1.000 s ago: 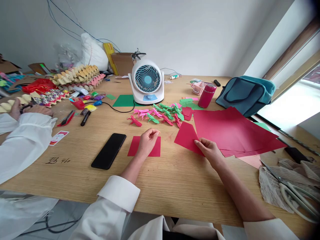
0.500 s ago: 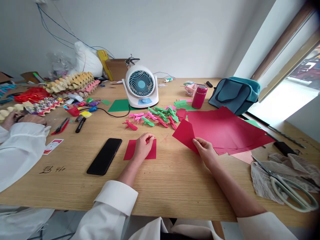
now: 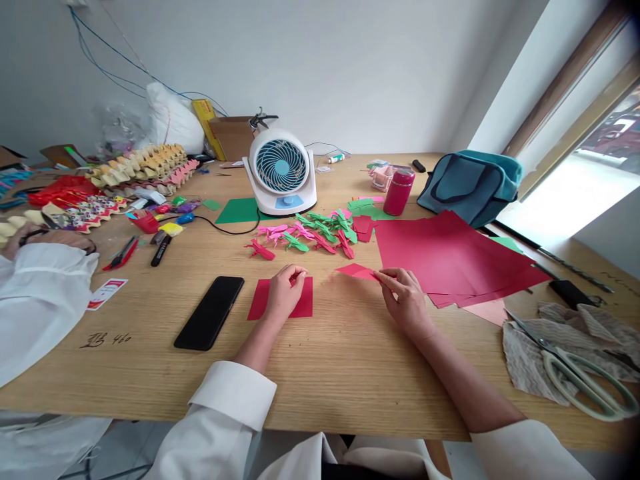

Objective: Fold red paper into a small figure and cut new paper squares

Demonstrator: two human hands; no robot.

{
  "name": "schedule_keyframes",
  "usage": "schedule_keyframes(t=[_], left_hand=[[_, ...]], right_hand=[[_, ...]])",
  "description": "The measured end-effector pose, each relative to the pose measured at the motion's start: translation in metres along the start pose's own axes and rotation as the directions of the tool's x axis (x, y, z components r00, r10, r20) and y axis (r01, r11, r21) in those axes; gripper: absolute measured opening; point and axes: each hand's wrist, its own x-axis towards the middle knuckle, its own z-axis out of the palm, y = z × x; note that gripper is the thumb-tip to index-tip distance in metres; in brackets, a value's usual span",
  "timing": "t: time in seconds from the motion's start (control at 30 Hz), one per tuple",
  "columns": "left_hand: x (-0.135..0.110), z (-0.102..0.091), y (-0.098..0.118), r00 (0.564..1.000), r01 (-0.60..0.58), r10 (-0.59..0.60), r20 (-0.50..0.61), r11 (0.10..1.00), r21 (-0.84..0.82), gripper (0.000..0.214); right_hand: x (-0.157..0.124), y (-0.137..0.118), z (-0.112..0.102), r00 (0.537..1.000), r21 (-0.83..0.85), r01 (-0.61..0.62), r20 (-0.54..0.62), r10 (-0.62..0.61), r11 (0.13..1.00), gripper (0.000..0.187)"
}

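My left hand (image 3: 285,293) is closed in a pinch above a small red paper piece (image 3: 258,301) lying flat on the table. Whatever its fingertips hold, if anything, cannot be made out. Thumb and fingers of my right hand (image 3: 406,301) grip a red paper piece (image 3: 356,271), tilted nearly edge-on above the table. Beyond both hands lies a group of folded paper shapes (image 3: 323,230) in pink, green and red. Large red sheets (image 3: 445,257) spread out behind my right hand, with a few small red pieces (image 3: 364,228) at their left edge.
A black phone (image 3: 210,313) lies left of my left hand. Scissors (image 3: 570,370) rest on a cloth (image 3: 530,353) at right. Farther back stand a fan (image 3: 282,173), a red flask (image 3: 399,192) and a blue bag (image 3: 470,190). Another person's sleeve (image 3: 45,293) reaches in from the left.
My right hand has turned the red paper piece from facing me to nearly edge-on and lowered its top edge. My left hand has barely moved.
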Motion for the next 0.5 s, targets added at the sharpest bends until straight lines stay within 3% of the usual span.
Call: schedule_keyframes(t=[0.23, 0.5], left_hand=[[0.004, -0.005, -0.010, 0.998, 0.052, -0.051, -0.035, 0.998, 0.023, 0.014], [0.003, -0.003, -0.012, 0.998, 0.059, -0.059, -0.006, 0.998, 0.031, 0.013]], right_hand=[[-0.006, -0.001, 0.005, 0.973, -0.148, 0.078, 0.226, -0.043, 0.986, 0.032], [-0.006, -0.005, 0.003, 0.948, -0.138, 0.089, 0.314, -0.042, 0.986, 0.027]])
